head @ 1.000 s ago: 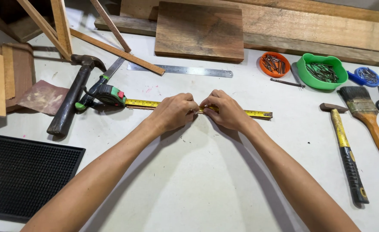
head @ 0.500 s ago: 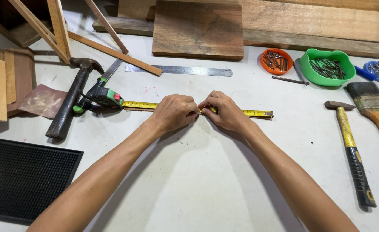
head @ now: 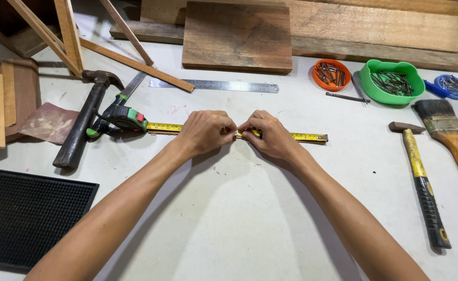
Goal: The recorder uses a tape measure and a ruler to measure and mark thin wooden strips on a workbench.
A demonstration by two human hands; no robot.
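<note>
1. Nearest, left of the tape measure (head: 127, 119): one black ribbed mat (head: 23, 218) on the desk (head: 229, 218).
2. Compared with a second ago: both hands almost unmoved, only the view shifted; measuring apparently continuing.
3. Left hand (head: 205, 131) and right hand (head: 270, 136) closed, fingertips pinching one yellow tape blade (head: 307, 137), stretched flat rightward from the tape measure.
4. Beside the tape measure: one dark hammer (head: 81, 125); far right, one yellow-handled hammer (head: 421, 182) and one paintbrush (head: 447, 135).
5. Beyond the tape measure: one steel ruler (head: 213, 85), three bowls of nails (head: 393, 83), one dark board (head: 237, 36).
</note>
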